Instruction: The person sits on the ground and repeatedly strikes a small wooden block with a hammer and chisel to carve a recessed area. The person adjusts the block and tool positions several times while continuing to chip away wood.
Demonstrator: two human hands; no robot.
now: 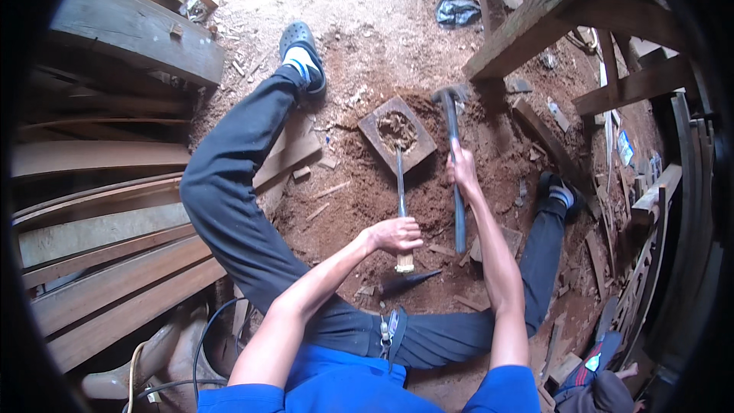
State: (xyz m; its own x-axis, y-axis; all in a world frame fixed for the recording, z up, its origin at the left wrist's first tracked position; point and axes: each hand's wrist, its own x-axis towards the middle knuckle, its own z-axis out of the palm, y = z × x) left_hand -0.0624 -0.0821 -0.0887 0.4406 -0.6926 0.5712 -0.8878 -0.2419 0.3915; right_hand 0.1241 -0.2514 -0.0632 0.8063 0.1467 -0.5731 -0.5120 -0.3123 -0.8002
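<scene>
A dirt floor (348, 53) strewn with sawdust and wood chips spreads around you, with long planks (115, 160) stacked along your left side and rough timber framing (535, 27) standing at the upper right. Between your spread legs (237, 176) lies a square wooden block (419, 154), turned cornerwise, its round hollow littered with shavings. Your left hand (394, 235) has its fingers curled round the handle of a chisel (401, 183), whose metal shaft runs up to the near part of the hollow. Your right hand (462, 168) has its fingers closed round the shaft of a hammer (459, 222), its head beyond your grip, just right of the block. A dark, pointed piece (409, 281) lies near the chisel's butt end.
</scene>
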